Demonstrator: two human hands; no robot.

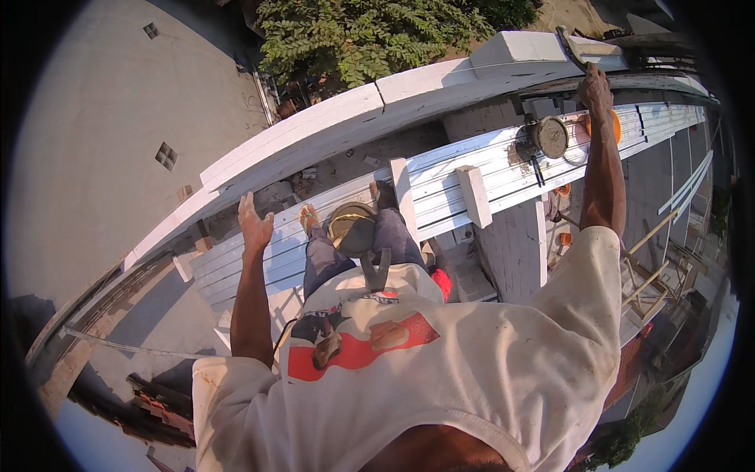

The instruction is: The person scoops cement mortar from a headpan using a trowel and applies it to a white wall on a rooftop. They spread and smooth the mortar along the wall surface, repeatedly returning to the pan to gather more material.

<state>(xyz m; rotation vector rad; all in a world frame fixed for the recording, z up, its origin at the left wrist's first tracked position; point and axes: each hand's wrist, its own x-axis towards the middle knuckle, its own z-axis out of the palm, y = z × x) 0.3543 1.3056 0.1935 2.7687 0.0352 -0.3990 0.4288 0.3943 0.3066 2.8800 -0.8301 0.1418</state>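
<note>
My right hand (596,86) reaches far out to the right, its fingers wrapped round the handle of a dark, curved hand tool (572,49). That tool lies against the end of a white block (523,49) on top of the wall; its working end is too small to tell. At the left, my left hand (255,225) is raised with its fingers apart and nothing in it, near the inner side of the white block wall (299,130). Below my right forearm stands a round bucket of grey mortar (550,137), with an orange bucket (613,126) partly behind the arm.
My feet stand on a ribbed metal plank platform (440,189). A dark round bucket (351,228) is between my legs. Two loose white blocks, one (473,195) and another (403,197), lie across the planks. Beyond the wall are a leafy tree (362,35) and a grey roof surface (126,86).
</note>
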